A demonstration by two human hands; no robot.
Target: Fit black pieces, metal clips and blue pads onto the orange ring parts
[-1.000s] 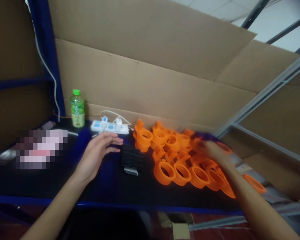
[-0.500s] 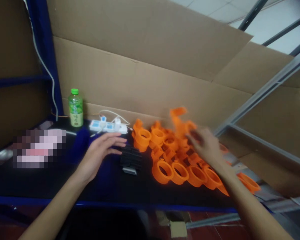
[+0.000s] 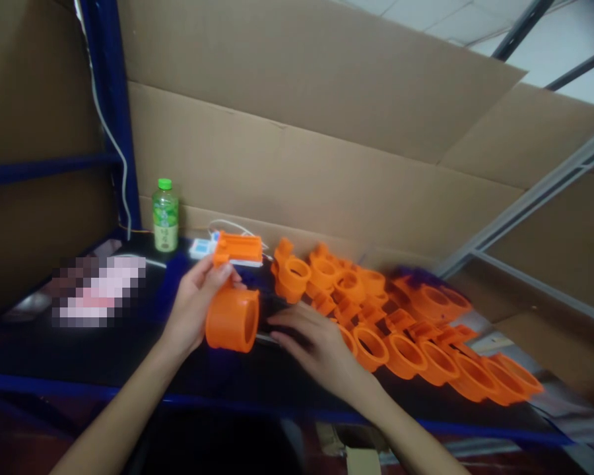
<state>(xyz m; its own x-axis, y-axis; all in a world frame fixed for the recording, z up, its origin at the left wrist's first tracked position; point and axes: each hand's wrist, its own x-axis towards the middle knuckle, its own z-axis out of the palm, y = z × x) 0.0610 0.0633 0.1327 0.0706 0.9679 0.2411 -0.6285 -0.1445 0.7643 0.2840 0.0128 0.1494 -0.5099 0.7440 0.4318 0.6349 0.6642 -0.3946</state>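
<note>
Left hand (image 3: 194, 309) closed around an orange plastic part (image 3: 232, 318); right hand (image 3: 317, 346) flat, fingers extended, on the counter (image 3: 103, 356) beside a heap of orange rings (image 3: 406, 346).

The left hand (image 3: 193, 310), empty 1 s ago, now grips an orange ring part (image 3: 232, 320); the right hand (image 3: 321, 346) shifts from the orange pile (image 3: 406, 336) to frame centre.

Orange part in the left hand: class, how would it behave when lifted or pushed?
Probably stiff: the orange part looks thick-walled. Likely light: it is hollow, and the left hand alone holds it. Its flat tab should stop it rolling far.
</note>
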